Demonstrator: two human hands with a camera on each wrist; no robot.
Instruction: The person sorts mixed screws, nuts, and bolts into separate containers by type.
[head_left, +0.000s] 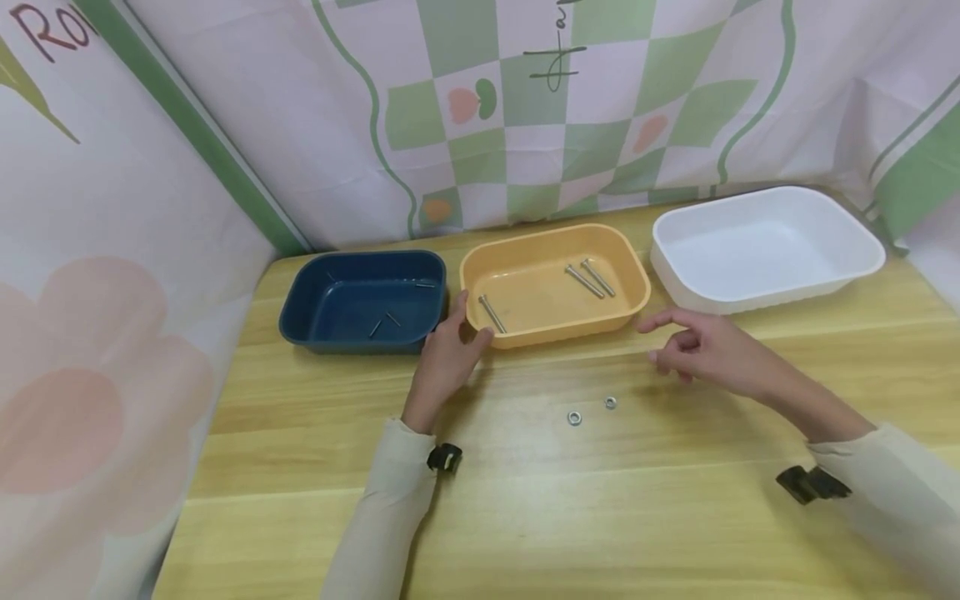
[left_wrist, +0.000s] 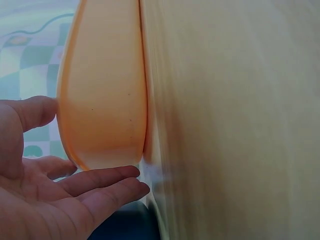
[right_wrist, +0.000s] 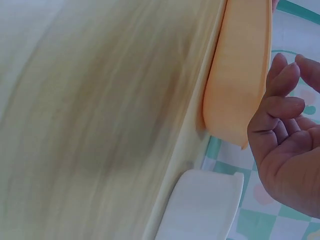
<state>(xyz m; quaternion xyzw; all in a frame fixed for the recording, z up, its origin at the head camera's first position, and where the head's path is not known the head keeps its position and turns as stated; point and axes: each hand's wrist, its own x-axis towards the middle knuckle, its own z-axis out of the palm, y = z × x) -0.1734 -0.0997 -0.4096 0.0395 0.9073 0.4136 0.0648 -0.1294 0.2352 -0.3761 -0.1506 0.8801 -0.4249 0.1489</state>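
Observation:
My left hand (head_left: 444,357) is at the left front corner of the yellow tray (head_left: 555,329). In the left wrist view, its thumb (left_wrist: 41,112) touches the rim and its fingers (left_wrist: 107,182) lie fairly straight beside the tray's end. Inside that tray lie three long bolts, one bolt (head_left: 492,313) near the left end and a pair (head_left: 583,281) to the right. Off the tray's right front corner hovers my right hand (head_left: 712,350), fingers loosely bent with nothing in them. Two metal nuts, one nut (head_left: 574,418) left of the other nut (head_left: 611,402), rest on the table between my hands.
A navy tray (head_left: 356,343) stands left of the yellow one, holding several thin metal pieces (head_left: 393,319). At the back right is a white tray (head_left: 772,296). A patterned cloth (head_left: 525,150) hangs behind the wooden table (head_left: 525,517).

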